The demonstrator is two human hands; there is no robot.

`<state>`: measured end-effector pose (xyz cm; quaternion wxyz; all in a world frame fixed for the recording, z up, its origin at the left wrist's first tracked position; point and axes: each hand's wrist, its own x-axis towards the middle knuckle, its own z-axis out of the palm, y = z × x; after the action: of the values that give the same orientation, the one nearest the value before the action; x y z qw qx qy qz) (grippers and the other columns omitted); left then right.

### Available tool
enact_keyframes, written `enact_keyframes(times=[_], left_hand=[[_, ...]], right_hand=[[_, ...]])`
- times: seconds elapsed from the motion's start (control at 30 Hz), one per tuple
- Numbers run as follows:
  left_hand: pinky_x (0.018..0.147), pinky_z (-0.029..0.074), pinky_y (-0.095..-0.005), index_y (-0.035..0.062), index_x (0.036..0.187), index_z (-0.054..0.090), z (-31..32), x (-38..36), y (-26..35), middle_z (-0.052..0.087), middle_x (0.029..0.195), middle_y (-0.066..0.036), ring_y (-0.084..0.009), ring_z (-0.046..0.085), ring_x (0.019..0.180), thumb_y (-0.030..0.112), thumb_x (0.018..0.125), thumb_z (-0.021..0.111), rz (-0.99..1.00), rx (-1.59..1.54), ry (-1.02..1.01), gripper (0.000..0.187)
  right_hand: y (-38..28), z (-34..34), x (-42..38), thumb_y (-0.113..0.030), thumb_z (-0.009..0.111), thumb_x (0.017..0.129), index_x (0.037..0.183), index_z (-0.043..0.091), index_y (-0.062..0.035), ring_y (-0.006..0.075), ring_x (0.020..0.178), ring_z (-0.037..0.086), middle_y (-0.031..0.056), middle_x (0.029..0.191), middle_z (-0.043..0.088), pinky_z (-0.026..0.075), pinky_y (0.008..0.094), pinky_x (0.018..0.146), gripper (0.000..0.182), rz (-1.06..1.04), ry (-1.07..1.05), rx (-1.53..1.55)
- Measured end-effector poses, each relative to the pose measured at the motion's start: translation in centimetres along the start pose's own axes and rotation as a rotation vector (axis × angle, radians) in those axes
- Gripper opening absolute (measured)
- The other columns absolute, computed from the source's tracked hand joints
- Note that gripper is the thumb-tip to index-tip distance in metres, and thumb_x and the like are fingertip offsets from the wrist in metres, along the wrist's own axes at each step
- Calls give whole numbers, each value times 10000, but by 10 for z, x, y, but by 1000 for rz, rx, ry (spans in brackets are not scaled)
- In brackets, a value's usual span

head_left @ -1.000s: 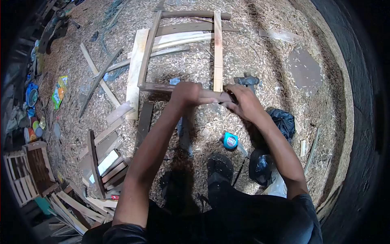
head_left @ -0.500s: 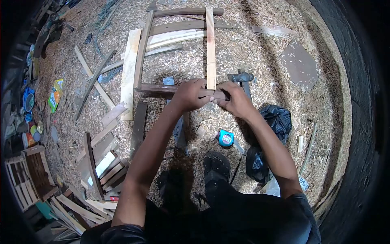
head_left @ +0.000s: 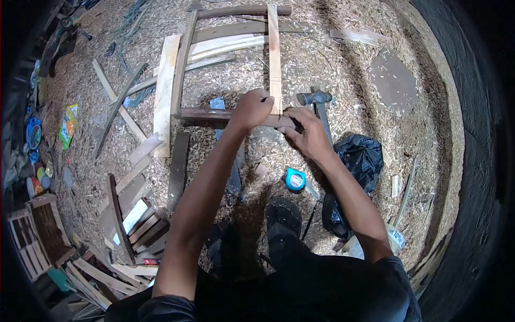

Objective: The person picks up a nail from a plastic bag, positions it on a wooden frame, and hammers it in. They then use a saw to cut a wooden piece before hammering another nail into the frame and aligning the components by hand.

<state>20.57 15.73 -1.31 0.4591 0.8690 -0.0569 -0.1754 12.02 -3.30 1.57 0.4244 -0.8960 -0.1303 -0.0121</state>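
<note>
A wooden frame lies in front of me, with a dark near rail [head_left: 206, 114] and a pale upright slat [head_left: 274, 64] meeting it near its right end. My right hand [head_left: 311, 134] is closed around that end of the rail, thumb on the near side and fingers over the top. Just left of the joint, my left hand [head_left: 253, 111] is curled into a fist above the rail; what its fingers hold, if anything, is hidden. A hammer [head_left: 315, 98] rests on the wood shavings right of the joint. Nearer my feet lies a turquoise tape measure [head_left: 295, 179].
Wood shavings cover the ground. A pale board [head_left: 167, 91] and crossed strips [head_left: 119, 102] lie left of the frame. A black plastic bag [head_left: 360, 161] sits by my right forearm. Wooden crates [head_left: 45, 231] and scrap slats stand at lower left. A dark wall edge [head_left: 477, 161] runs along the right.
My left hand has come off the rail's near side and curled into a fist, slightly higher. My right hand keeps its hold on the rail end. The whole view has shifted slightly.
</note>
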Motion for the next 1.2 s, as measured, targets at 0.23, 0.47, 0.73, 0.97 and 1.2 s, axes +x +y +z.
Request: enact_keyframes(times=[0.23, 0.47, 0.73, 0.97, 1.2], left_hand=[[797, 525, -464, -12, 958, 707, 0, 8, -7, 700, 939, -260, -426, 679, 895, 309, 882, 636, -3, -64, -24, 337], [838, 532, -441, -21, 986, 699, 4, 2, 6, 706, 965, -252, -416, 685, 931, 301, 894, 642, -42, -109, 9, 339], [763, 512, -381, -10, 1006, 688, 5, 5, -2, 692, 841, -136, -225, 658, 797, 279, 944, 635, 43, -32, -12, 300], [781, 504, -387, -11, 1003, 680, 1, 5, 4, 683, 860, -149, -231, 644, 803, 287, 954, 610, -2, -14, -73, 309], [774, 503, -377, -1, 998, 680, 1, 4, 3, 683, 853, -144, -220, 635, 793, 296, 957, 611, 30, 6, -78, 308]], right_hand=[[6, -2, 3, -78, 788, 819, 1147, 672, 15, 375, 1072, 645, 188, 1136, 668, 510, 422, 951, 360, -19, 25, -32], [6, 4, 3, -150, 827, 802, 1119, 689, 13, 383, 1058, 644, 196, 1125, 670, 511, 435, 939, 383, 41, 89, -14], [4, 13, 5, -151, 810, 825, 1207, 673, -14, 379, 996, 665, 195, 1075, 688, 521, 431, 894, 428, 86, 169, 103], [11, 17, 9, -100, 779, 848, 1251, 671, -46, 302, 948, 665, 176, 1046, 687, 519, 374, 877, 421, 67, 88, 199], [15, 20, 8, -104, 784, 852, 1231, 689, -52, 267, 976, 661, 163, 1081, 685, 516, 345, 880, 395, 107, 105, 235]])
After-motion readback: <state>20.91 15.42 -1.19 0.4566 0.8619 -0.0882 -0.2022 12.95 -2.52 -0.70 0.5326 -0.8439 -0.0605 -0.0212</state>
